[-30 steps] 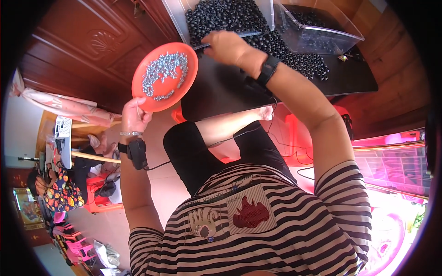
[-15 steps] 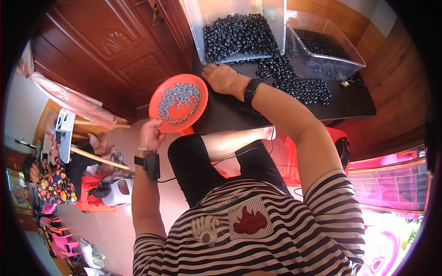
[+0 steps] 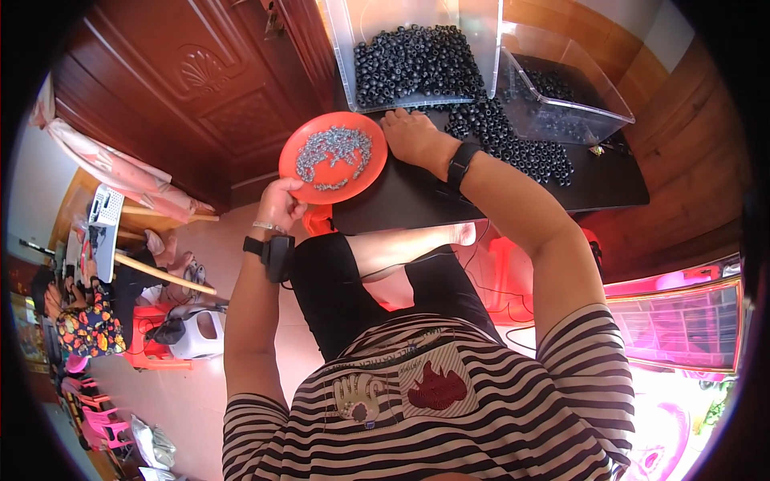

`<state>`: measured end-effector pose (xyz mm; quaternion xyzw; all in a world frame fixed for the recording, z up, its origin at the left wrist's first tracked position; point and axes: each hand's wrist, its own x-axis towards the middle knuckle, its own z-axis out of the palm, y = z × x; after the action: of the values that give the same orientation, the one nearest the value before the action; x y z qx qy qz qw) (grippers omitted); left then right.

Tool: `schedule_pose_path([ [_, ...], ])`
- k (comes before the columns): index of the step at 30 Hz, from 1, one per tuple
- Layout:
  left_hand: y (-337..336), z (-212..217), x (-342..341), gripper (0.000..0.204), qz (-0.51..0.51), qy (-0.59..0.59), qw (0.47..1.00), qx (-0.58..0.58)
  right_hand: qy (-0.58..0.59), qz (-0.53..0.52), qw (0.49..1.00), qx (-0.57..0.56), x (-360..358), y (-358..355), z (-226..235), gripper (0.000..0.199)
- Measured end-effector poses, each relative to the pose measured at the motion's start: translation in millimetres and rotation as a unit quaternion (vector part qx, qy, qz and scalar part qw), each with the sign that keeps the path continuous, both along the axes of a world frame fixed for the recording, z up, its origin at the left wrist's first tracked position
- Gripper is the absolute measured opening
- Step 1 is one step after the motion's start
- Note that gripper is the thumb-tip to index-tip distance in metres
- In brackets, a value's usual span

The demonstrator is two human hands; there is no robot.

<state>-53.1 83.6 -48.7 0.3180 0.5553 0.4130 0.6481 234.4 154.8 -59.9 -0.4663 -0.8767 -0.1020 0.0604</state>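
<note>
My left hand (image 3: 281,202) grips the near-left rim of a round orange-red plate (image 3: 330,178), thumb on top. Small silvery metal pieces (image 3: 337,144) lie scattered across the plate, too small to name surely. The plate is held at the left edge of the black table (image 3: 377,204), overlapping it slightly. Close beside the plate's right rim, my right hand (image 3: 415,140) rests palm down on the tabletop, fingers loosely spread and partly bent. Nothing shows in its fingers; the underside of the palm is hidden.
A clear plastic bin (image 3: 491,48) tipped toward me holds many black ring-shaped pieces (image 3: 417,64), more of them spilling onto the table. Right of it stands another clear bin (image 3: 585,116). A carved brown door (image 3: 200,80) is at the left; people sit farther left.
The plate and my left hand have shifted right and slightly up, against the table edge. My right hand has also moved a little to the right along the tabletop.
</note>
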Motion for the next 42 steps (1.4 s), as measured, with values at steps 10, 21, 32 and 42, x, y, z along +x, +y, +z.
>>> schedule_pose_path([
  [10,2,-8,9,0.02,-0.08,0.0,0.997,-0.021,0.002,0.01,0.996,-0.091,39,-8,17,0.029],
  [21,-26,1,3,0.019,-0.041,-0.025,0.997,0.052,0.225,-0.047,0.955,-0.187,98,-29,74,0.025],
  [32,-45,9,7,0.016,-0.07,0.01,0.996,0.061,0.083,0.01,0.994,-0.068,63,-31,34,0.019],
  [42,-75,44,31,0.023,-0.015,-0.026,0.977,0.21,0.208,0.01,0.978,-0.019,59,-47,55,0.018],
])
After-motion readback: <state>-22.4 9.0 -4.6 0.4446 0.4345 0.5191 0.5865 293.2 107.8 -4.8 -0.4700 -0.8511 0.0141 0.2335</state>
